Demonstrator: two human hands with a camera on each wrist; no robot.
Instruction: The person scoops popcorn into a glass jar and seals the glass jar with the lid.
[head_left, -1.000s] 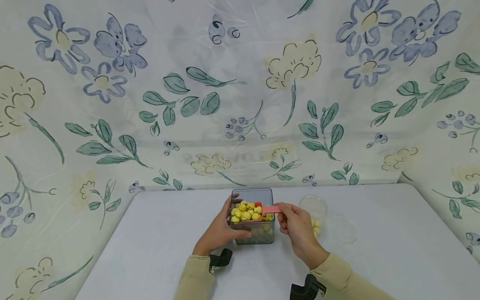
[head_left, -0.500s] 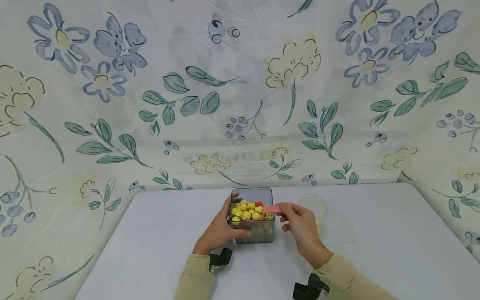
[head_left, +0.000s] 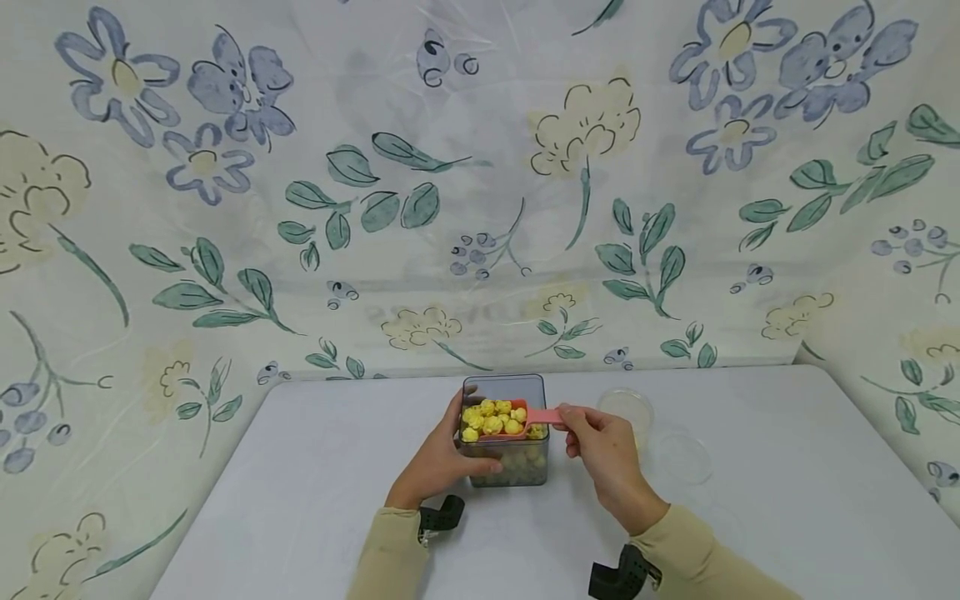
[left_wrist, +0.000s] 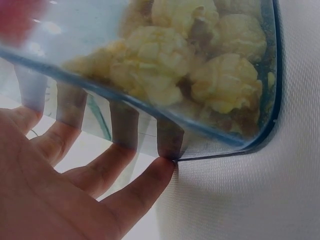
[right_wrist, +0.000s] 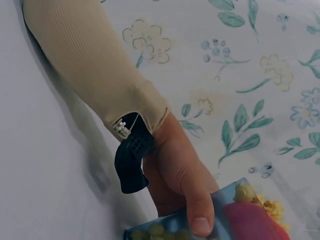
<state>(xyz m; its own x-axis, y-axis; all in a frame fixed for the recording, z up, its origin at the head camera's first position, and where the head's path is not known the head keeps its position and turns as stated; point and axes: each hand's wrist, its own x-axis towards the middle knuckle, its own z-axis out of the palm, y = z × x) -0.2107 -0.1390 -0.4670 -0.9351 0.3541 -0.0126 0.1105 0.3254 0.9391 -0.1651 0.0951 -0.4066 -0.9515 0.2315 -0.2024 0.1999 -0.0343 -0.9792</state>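
Observation:
A clear grey square container (head_left: 513, 468) of yellow popcorn (head_left: 491, 423) stands on the table in the head view. My left hand (head_left: 433, 465) grips its left side, thumb across the front. The left wrist view shows that hand's fingers (left_wrist: 145, 187) against the clear wall, with popcorn (left_wrist: 150, 62) inside. My right hand (head_left: 606, 457) pinches the handle of a pink scoop (head_left: 543, 417); its bowl lies in the container, heaped with popcorn. In the right wrist view, the left thumb (right_wrist: 200, 215) presses the container near the blurred scoop (right_wrist: 252, 220). My right hand's fingers are outside that view.
Beyond my right hand stands a small clear round tub (head_left: 628, 407), partly hidden by the hand. A clear round lid (head_left: 684, 460) lies flat to its right. White cloth covers the table (head_left: 315, 483), and a flower-patterned curtain (head_left: 480, 208) rises behind.
My right hand has shifted slightly right, and more of the scoop's red bowl shows under the popcorn. It now hides the yellow pieces seen at the tub. My left hand and the container stay put.

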